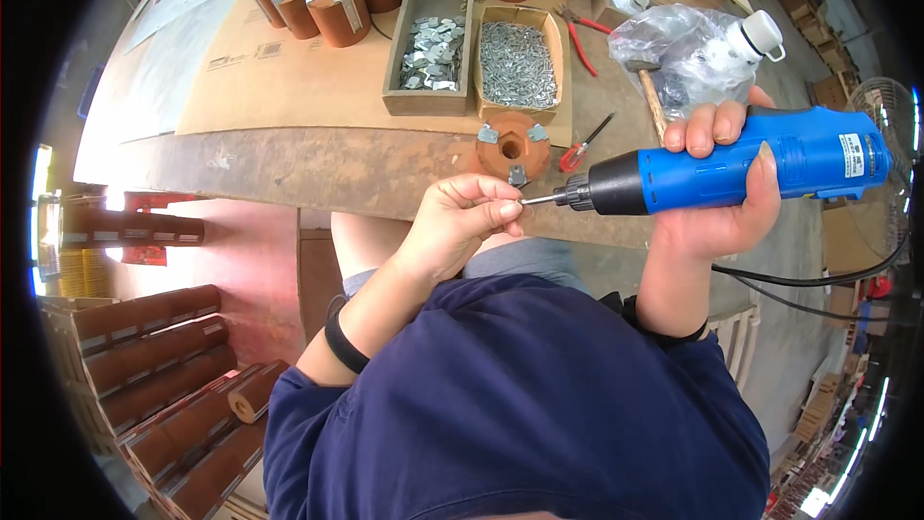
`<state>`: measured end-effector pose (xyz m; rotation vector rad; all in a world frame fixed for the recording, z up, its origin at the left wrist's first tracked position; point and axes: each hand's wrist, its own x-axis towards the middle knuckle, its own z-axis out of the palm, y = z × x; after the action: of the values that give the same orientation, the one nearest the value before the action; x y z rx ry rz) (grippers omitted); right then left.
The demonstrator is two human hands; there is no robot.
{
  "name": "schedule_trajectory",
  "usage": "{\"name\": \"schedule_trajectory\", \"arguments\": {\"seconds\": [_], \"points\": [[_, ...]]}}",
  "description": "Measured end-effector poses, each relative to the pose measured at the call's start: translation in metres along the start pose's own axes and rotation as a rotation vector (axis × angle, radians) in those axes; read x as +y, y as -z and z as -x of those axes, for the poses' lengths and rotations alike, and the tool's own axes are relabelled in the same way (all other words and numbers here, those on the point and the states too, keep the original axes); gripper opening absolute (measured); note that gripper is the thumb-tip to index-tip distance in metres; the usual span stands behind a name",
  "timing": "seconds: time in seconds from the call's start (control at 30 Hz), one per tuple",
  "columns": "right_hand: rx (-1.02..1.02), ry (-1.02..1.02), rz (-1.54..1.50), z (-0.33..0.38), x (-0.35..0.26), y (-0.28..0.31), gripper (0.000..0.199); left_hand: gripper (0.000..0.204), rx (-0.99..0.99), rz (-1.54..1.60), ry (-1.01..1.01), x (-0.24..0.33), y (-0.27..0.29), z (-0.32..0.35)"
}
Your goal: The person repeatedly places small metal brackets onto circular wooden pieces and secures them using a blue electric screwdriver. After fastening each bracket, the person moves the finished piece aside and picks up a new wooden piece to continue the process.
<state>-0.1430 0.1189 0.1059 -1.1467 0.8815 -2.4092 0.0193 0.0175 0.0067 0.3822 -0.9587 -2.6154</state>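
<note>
My right hand is wrapped round a blue and black electric screwdriver, held level with its bit toward the left. At the bit's tip, the thumb and forefinger of my left hand are pinched together; whatever sits between them is too small to make out. Just beyond, at the table's near edge, stands a reddish-brown cylindrical block with a centre hole and metal tabs on its top. A hand screwdriver with a red handle lies to the right of that block.
A long grey box holds metal plates, and beside it a cardboard box holds many small screws. Red-handled pliers, a hammer, a plastic bag and a white bottle lie to the right. More brown blocks stand behind.
</note>
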Motion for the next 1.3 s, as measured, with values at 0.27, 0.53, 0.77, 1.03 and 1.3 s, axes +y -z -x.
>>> {"name": "schedule_trajectory", "arguments": {"seconds": [0.27, 0.53, 0.77, 1.03, 1.3], "points": [[-0.083, 0.01, -0.02, -0.003, 0.0, 0.003, 0.05, 0.01, -0.043, -0.063, 0.05, 0.002, -0.002, -0.003], [-0.251, 0.019, -0.044, -0.008, 0.001, 0.003, 0.053, 0.01, -0.112, -0.172, 0.08, 0.012, -0.002, -0.01], [-0.079, -0.025, 0.053, -0.021, 0.011, -0.01, 0.045, 0.014, -0.115, -1.212, -0.501, 0.03, -0.005, -0.028], [-0.108, -0.019, 0.47, -0.017, 0.035, -0.019, 0.045, 0.029, 0.04, -1.516, -0.705, 0.007, 0.005, -0.031], [-0.164, 0.004, 0.573, -0.016, 0.044, -0.016, 0.046, 0.036, 0.093, -1.569, -0.688, -0.004, 0.01, -0.029]]}}
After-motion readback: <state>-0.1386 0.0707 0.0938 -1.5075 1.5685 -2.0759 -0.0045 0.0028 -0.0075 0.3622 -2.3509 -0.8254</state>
